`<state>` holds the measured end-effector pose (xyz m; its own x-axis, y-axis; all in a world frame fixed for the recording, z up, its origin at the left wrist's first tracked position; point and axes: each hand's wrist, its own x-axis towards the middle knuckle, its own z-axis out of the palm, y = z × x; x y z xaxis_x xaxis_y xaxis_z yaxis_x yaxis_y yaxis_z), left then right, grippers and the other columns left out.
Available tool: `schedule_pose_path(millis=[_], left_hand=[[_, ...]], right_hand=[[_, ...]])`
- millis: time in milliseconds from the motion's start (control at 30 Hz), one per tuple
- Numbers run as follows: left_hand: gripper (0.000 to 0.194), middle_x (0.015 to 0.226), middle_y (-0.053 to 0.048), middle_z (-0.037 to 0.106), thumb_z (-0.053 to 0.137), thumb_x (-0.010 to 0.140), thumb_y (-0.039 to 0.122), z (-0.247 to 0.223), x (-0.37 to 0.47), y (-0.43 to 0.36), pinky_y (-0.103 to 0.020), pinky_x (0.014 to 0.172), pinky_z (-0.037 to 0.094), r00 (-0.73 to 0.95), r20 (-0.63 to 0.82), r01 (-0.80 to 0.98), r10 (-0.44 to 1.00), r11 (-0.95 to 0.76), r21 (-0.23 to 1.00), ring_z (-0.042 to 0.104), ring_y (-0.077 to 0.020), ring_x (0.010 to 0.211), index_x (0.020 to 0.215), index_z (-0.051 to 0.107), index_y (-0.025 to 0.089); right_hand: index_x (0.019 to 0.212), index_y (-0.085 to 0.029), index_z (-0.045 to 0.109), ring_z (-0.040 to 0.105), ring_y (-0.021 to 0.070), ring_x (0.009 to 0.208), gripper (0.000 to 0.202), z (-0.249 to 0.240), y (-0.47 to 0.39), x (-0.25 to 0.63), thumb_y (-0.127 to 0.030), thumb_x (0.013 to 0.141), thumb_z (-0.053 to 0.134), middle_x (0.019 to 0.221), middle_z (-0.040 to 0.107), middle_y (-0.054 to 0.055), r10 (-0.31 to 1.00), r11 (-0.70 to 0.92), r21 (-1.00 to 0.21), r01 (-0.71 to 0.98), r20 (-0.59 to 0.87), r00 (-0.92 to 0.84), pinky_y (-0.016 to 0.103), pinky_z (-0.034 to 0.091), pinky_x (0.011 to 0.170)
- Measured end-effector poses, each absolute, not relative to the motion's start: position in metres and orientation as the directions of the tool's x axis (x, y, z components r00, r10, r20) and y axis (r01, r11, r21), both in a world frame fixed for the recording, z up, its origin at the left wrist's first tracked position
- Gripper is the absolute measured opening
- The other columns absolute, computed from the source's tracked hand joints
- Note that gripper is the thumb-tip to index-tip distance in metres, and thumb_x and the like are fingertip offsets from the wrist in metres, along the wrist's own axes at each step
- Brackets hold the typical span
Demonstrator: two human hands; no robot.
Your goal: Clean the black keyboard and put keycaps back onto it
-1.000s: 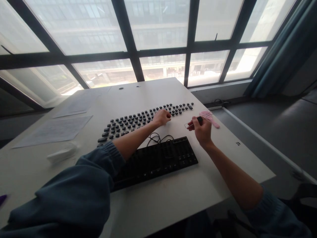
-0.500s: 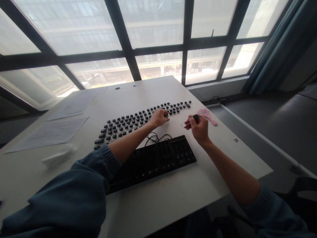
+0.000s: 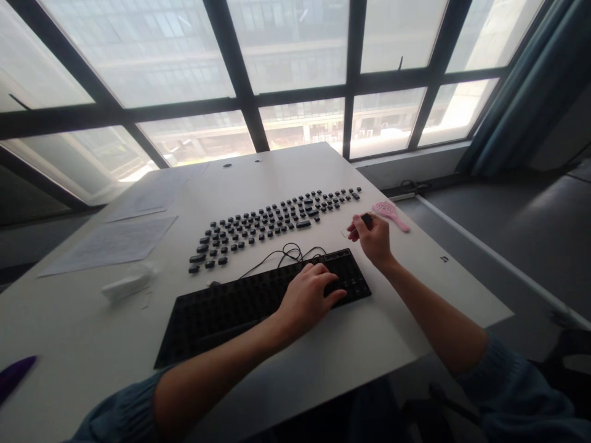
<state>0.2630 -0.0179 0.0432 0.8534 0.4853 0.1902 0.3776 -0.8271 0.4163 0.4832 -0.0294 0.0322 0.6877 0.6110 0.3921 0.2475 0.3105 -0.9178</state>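
1. Keyboard [image 3: 249, 301] lies near the table's [image 3: 323, 363] front edge, probably for easy reach.
2. Behind, keycaps [image 3: 303, 224] lie in rows, perhaps for order.
3. Left hand [image 3: 307, 295] is over it; its grip I cannot tell.
4. Right hand [image 3: 375, 239] holds a black tool [image 3: 367, 219] aside, probably giving room.

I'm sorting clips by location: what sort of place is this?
Likely an office or workroom: tall framed windows stand behind a white table bearing a black keyboard and rows of loose keycaps.
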Motion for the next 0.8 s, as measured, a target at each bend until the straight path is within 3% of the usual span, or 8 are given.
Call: schedule_pose_path(millis=[133,300,567,800], left_hand=[[0.027,0.102,-0.004,0.073,0.081,0.082,0.042,0.033,0.269,-0.025,-0.036,0.084,0.051,0.773,0.214,0.46,0.597,-0.76,0.459,0.061,-0.0238,0.098,0.104,0.08,0.025],[0.018,0.093,-0.002,0.075,0.084,0.079,0.036,0.032,0.272,-0.023,-0.036,0.08,0.051,0.744,0.217,0.47,0.633,-0.725,0.503,0.061,-0.0222,0.091,0.094,0.082,0.026],[0.006,0.093,-0.006,0.073,0.075,0.088,0.02,0.026,0.274,-0.026,-0.036,0.087,0.053,0.806,0.291,0.321,0.515,-0.794,0.517,0.06,-0.0227,0.094,0.093,0.078,0.019],[0.006,0.099,-0.009,0.066,0.063,0.095,0.018,0.02,0.276,-0.033,-0.039,0.089,0.054,0.831,0.273,0.349,0.485,-0.836,0.424,0.056,-0.0269,0.102,0.096,0.069,0.018]], right_hand=[[0.069,-0.017,0.062,0.06,0.0119,0.045,0.036,0.029,-0.031,0.482,-0.046,0.09,0.065,0.059,0.067,0.002,0.628,0.29,-0.918,0.269,0.395,0.671,0.023,0.049,0.044],[0.069,-0.018,0.062,0.06,0.0122,0.046,0.037,0.022,-0.031,0.476,-0.049,0.089,0.066,0.06,0.067,0.002,0.675,0.279,-0.926,0.254,0.377,0.634,0.023,0.048,0.045],[0.069,-0.018,0.062,0.056,0.0115,0.046,0.038,0.007,-0.028,0.458,-0.05,0.09,0.063,0.06,0.067,0.002,0.732,0.252,-0.946,0.206,0.325,0.599,0.024,0.045,0.047],[0.07,-0.019,0.062,0.053,0.0117,0.048,0.037,0.005,-0.029,0.454,-0.049,0.091,0.063,0.062,0.066,0.0,0.735,0.26,-0.942,0.213,0.336,0.588,0.025,0.045,0.05]])
